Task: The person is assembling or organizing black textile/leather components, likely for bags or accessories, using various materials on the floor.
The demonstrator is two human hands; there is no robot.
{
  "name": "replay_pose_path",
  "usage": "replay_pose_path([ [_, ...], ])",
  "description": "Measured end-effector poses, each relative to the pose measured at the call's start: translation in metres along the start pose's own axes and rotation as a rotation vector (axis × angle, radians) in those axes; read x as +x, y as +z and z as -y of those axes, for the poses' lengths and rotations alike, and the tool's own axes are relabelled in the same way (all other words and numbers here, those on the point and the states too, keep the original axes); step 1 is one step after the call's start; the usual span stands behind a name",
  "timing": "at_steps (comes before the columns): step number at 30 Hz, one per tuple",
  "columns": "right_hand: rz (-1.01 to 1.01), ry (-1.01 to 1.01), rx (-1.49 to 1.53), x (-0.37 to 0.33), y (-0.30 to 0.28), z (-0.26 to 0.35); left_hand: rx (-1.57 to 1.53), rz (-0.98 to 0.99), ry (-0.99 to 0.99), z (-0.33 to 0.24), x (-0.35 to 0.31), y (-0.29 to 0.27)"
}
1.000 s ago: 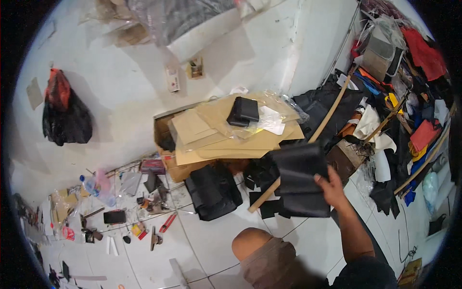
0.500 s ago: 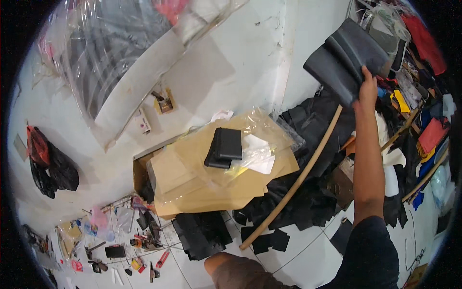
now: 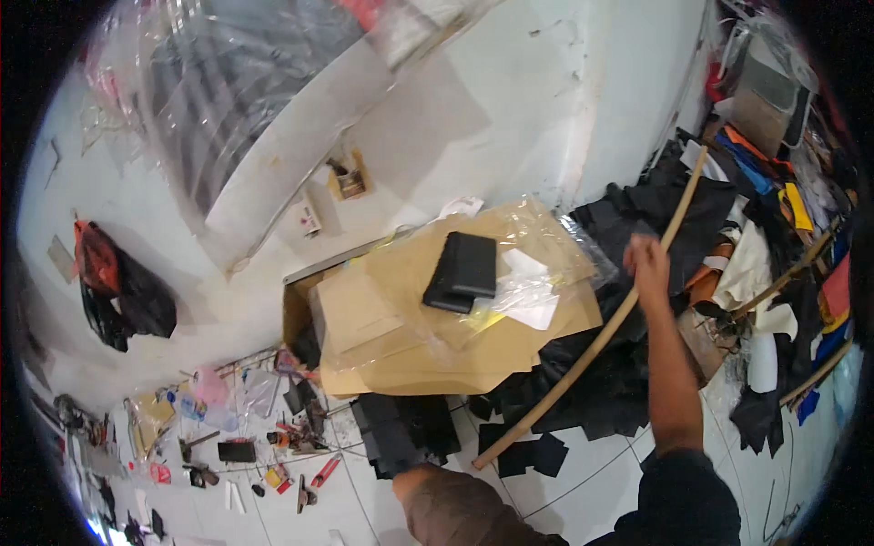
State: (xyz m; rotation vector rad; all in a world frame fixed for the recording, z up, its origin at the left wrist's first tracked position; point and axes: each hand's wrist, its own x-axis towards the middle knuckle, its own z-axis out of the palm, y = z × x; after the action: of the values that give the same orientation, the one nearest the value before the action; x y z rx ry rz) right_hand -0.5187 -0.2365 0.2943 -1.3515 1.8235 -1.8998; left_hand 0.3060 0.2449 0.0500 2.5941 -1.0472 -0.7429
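My right hand (image 3: 647, 261) reaches over a heap of black leather pieces (image 3: 610, 218) beside a long curved wooden stick (image 3: 601, 341). Motion blurs its bent fingers, so whether they grip anything is unclear. My left hand is out of sight. Left of my right hand, two black wallet-like leather items (image 3: 470, 266) rest on brown card sheets (image 3: 410, 364), which lie over a cardboard box (image 3: 299, 314). White paper (image 3: 535, 291) and clear plastic lie alongside the black items. Closer to my knee is a stack of black sheets (image 3: 401, 428).
Hand tools and small items, including a red cutter (image 3: 325, 470), are scattered over the tiled floor at left. Leather and cloth scraps (image 3: 751, 255) pile up at right. A plastic-wrapped bundle (image 3: 264, 91) juts from upper left; a black bag (image 3: 127, 296) hangs on the wall.
My right hand has come down and left from the upper right onto the black leather heap. The large dark sheet it held no longer shows in it. The whole view has shifted.
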Motion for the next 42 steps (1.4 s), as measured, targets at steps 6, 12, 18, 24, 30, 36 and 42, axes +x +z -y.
replay_pose_path([
  [6,0.423,0.178,0.361,-0.252,0.114,0.045,-0.108,0.153,-0.202,-0.062,-0.034,-0.072],
  [12,1.542,-0.054,0.496,-0.376,0.204,0.143,0.166,0.010,0.036,-0.081,-0.012,-0.130],
  [18,2.060,-0.832,0.234,-0.440,0.255,0.188,0.131,-0.082,-0.041,-0.027,-0.016,-0.144],
  [24,2.221,-1.101,-0.083,-0.507,0.248,0.156,0.279,0.057,-0.064,0.088,-0.007,-0.054],
  [30,2.745,-0.483,-0.499,-0.544,0.236,0.152,-0.126,0.157,-0.003,0.130,-0.077,0.061],
  [36,2.606,-0.844,-0.743,-0.586,0.227,0.172,-0.208,0.121,0.027,0.147,-0.111,0.091],
  [42,2.567,-0.880,-0.443,-0.618,0.227,0.185,-0.156,0.027,0.017,0.168,-0.127,0.104],
])
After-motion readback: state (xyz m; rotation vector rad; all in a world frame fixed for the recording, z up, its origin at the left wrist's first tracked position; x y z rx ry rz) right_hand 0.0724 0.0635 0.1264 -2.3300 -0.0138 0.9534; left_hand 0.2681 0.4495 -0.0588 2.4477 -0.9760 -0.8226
